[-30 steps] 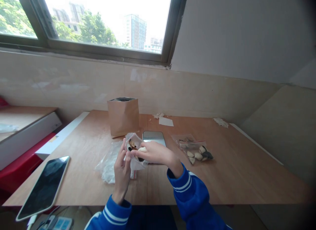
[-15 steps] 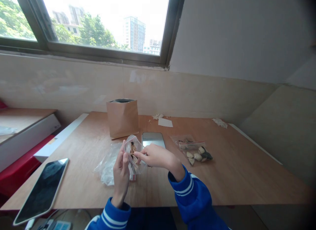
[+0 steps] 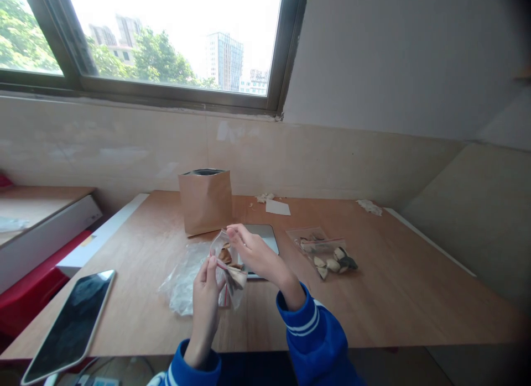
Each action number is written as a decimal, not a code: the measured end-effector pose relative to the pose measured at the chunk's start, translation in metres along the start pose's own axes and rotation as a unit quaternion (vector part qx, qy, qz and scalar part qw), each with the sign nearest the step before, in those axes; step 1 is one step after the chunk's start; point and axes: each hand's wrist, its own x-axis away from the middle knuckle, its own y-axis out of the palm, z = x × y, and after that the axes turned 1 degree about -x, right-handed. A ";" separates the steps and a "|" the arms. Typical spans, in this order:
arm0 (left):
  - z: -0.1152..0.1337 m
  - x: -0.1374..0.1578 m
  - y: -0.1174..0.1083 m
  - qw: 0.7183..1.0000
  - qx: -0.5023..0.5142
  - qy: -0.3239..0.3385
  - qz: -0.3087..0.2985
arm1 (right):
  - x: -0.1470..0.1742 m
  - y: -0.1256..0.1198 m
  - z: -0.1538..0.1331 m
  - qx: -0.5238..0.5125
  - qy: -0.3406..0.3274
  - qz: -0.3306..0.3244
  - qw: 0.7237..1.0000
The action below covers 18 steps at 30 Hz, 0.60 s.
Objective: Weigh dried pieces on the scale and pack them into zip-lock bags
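My left hand (image 3: 207, 286) pinches the edge of a small clear zip bag (image 3: 237, 291) with a reddish seal strip. Dried brown pieces (image 3: 225, 255) show in its mouth, along with a paler piece lower down. My right hand (image 3: 257, 253) reaches over from the right, its fingertips closed on the bag's upper edge. Behind and under the right hand lies a flat silvery device (image 3: 269, 236), partly covered. A crumpled heap of clear plastic bags (image 3: 182, 289) rests on the table just left of the held bag.
An open brown paper pouch (image 3: 206, 203) stands behind my hands. To the right lie filled zip bags (image 3: 332, 259) with pale and dark pieces. A tablet (image 3: 74, 319) overhangs the front left table edge. A white card (image 3: 277, 207) and scraps sit near the wall.
My right hand's fingers have moved from the bag's contents up to its upper edge. The bag's mouth has tilted, showing the brown pieces differently.
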 end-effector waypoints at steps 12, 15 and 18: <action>0.019 0.023 0.013 0.999 0.044 -0.023 -0.006 | 0.053 0.040 0.041 -0.162 0.005 0.123 0.979; 0.011 0.024 0.010 0.997 -0.051 0.060 -0.016 | 0.051 0.039 0.039 -0.196 -0.010 0.145 0.970; 0.006 0.013 -0.001 0.979 -0.124 0.151 0.057 | 0.054 0.028 0.042 -0.263 -0.011 0.134 0.955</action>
